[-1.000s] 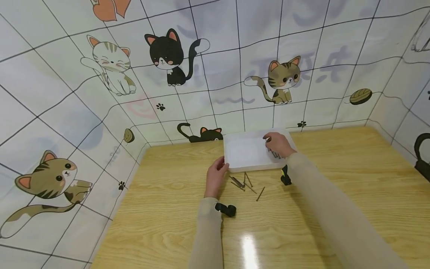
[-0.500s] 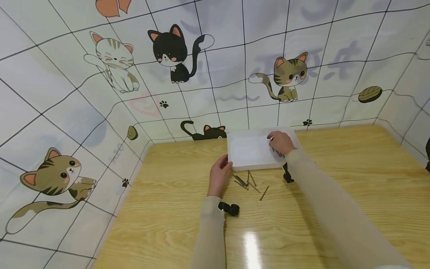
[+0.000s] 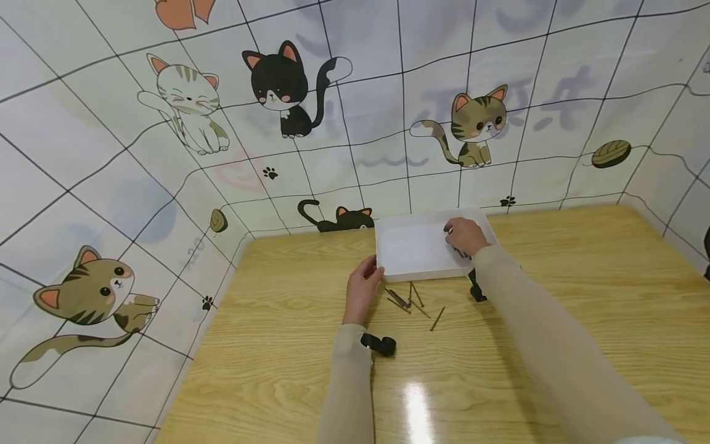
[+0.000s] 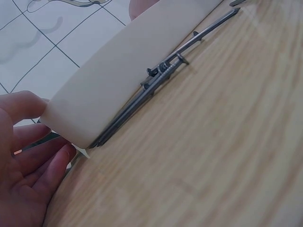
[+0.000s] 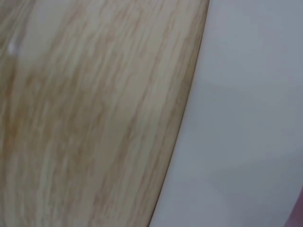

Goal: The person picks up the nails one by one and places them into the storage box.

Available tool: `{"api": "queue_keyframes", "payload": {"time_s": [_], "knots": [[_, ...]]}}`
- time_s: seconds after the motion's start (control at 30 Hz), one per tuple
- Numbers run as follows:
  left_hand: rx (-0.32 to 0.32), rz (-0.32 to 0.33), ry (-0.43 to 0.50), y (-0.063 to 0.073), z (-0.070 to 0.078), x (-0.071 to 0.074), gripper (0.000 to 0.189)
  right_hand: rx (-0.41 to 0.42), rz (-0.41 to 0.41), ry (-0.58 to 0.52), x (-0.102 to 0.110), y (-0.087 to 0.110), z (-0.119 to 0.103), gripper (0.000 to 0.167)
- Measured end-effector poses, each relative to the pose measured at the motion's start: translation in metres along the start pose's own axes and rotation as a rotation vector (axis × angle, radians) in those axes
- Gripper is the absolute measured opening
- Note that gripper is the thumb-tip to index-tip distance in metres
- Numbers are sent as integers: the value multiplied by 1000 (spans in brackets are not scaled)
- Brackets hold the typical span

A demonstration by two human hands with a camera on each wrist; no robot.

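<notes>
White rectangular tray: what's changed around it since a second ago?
No clear change: only the head view shifted slightly. The left hand stays at the near left corner of the shallow white tray, the right hand over its right part, the loose dark metal nails in front.

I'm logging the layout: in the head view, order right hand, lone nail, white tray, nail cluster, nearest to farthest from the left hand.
1. White tray, touching the left hand.
2. Nail cluster, right of that hand.
3. Lone nail, farther right.
4. Right hand, over the tray's right side.
</notes>
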State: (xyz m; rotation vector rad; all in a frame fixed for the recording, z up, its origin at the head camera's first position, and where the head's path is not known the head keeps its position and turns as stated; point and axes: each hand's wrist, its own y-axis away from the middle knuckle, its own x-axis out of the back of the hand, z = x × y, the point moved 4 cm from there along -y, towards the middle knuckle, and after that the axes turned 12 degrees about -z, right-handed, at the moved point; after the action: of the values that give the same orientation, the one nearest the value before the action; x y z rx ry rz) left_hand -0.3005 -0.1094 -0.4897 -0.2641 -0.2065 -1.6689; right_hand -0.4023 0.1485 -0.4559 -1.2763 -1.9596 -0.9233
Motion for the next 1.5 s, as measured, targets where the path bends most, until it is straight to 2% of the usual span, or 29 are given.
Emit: {"api": "queue_keyframes", "payload": {"time_s": [0.17,0.53,0.8,1.0,1.27,1.5], "knots": [[1,6,5,-2,-2,0,41,-6,-26,19,0,2,-4,30],[-6,-15,23,-3,-4,-1,42,9,-44,11,-3,-3,4,29],[-1,-25,14,-4,-5,-3,43,12,-15,11,2,4,2,29],[2,-2,1,-4,-5,-1,43,59,48,-1,11,8,-4,28],[4,-8,7,-2,1,-4,43,88,105,3,28,38,-13,29],[1,-2,15,2,0,-5,42,179,168,-48,32,72,-21,26]]}}
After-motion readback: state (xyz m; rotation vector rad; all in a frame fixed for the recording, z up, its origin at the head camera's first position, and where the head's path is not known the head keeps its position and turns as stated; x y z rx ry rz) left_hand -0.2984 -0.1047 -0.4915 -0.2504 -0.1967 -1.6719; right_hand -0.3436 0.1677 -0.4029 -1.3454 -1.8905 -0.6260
